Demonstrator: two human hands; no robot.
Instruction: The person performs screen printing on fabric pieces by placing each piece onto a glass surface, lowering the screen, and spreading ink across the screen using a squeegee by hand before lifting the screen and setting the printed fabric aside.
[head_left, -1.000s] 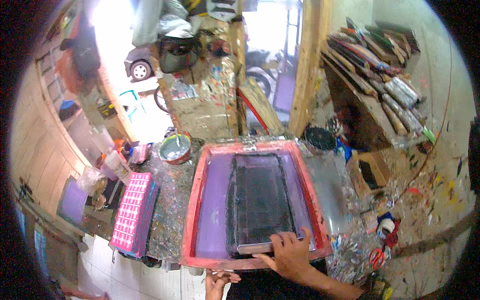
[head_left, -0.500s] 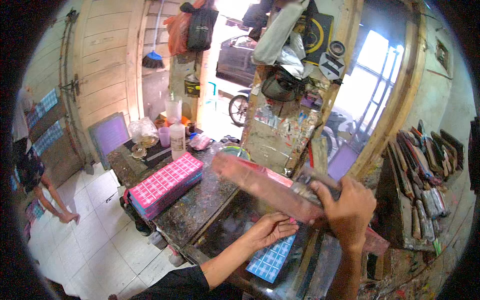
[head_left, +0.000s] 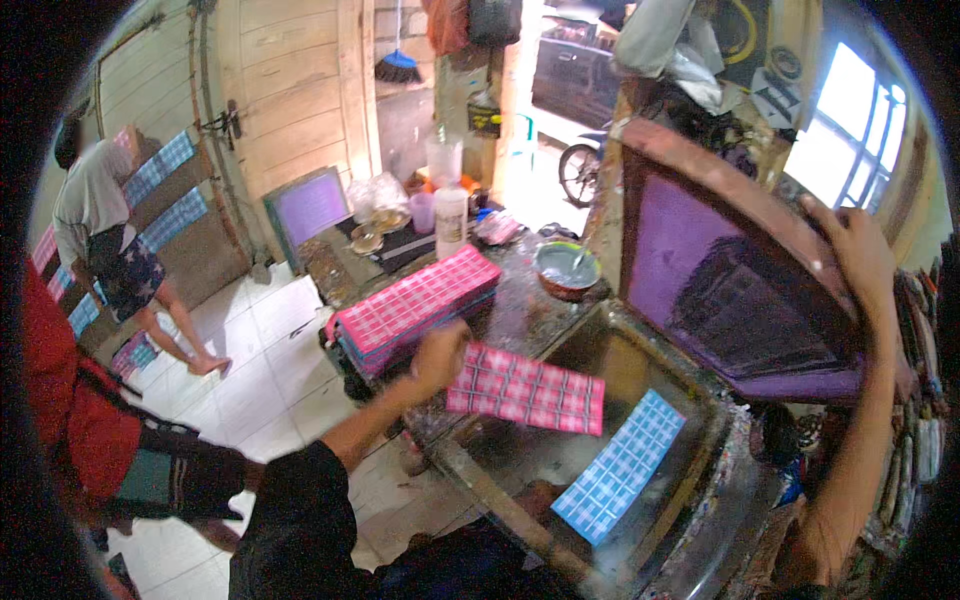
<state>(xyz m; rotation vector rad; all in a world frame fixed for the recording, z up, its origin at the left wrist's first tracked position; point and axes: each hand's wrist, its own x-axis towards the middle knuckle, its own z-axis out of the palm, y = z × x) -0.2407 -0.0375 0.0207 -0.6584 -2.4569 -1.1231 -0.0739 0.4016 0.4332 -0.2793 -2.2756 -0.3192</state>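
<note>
My right hand (head_left: pixel 848 245) grips the top bar of the pink-stained wooden screen frame (head_left: pixel 715 185), tilted up at the right, with purple mesh and a dark printed area facing me. My left hand (head_left: pixel 436 362) pinches the left end of a pink plaid strip (head_left: pixel 527 392), held over the glass-topped printing bed (head_left: pixel 515 470). A blue plaid strip (head_left: pixel 618 465) lies diagonally on the glass, below the raised frame. Just behind my left hand is a stack of plaid strips, pink on top (head_left: pixel 414 292). A bowl of pale ink (head_left: pixel 566 262) stands beside the stack.
A person in grey (head_left: pixel 95 200) stands by hung plaid strips at the far left; another in red (head_left: pixel 85 420) is close at my left. Bottles (head_left: pixel 450 220), cups and bags crowd the bench's back. Squeegees (head_left: pixel 915 400) line the right edge, and a doorway opens behind.
My view has swung left. The screen frame has gone from flat to raised upright under my right hand. My left hand has moved left and now holds the pink strip out above the glass.
</note>
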